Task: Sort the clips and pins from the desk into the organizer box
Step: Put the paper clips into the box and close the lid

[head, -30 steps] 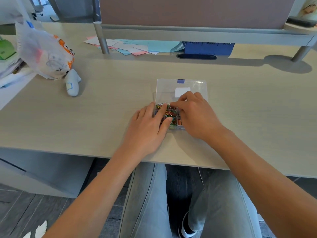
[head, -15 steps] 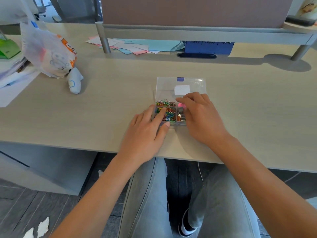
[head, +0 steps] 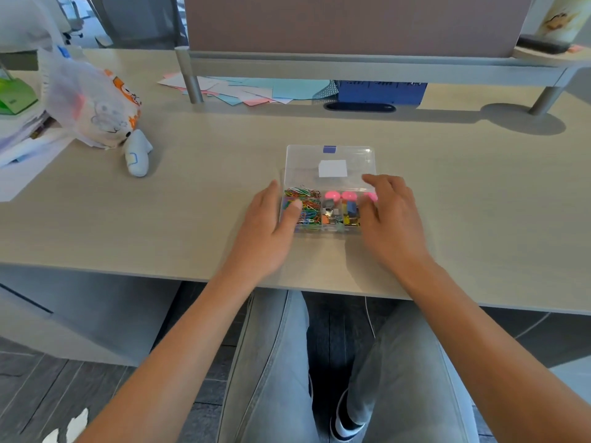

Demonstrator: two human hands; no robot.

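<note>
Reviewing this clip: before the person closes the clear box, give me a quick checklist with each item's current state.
1. Lid of the clear plastic organizer box open, lying flat behind the tray: ok.
2. Coloured wire paper clips gathered in the left compartment: ok.
3. Round pink pins in the back compartments: ok.
4. Small metal binder clips in the middle compartments: ok.
5. Left hand and right hand clear of the tray: not ok; the left thumb lies over the paper clips and the right hand covers the tray's right end.
6. Loose clips or pins left on the pale wooden desk: none visible, but under the hands cannot tell.
</note>
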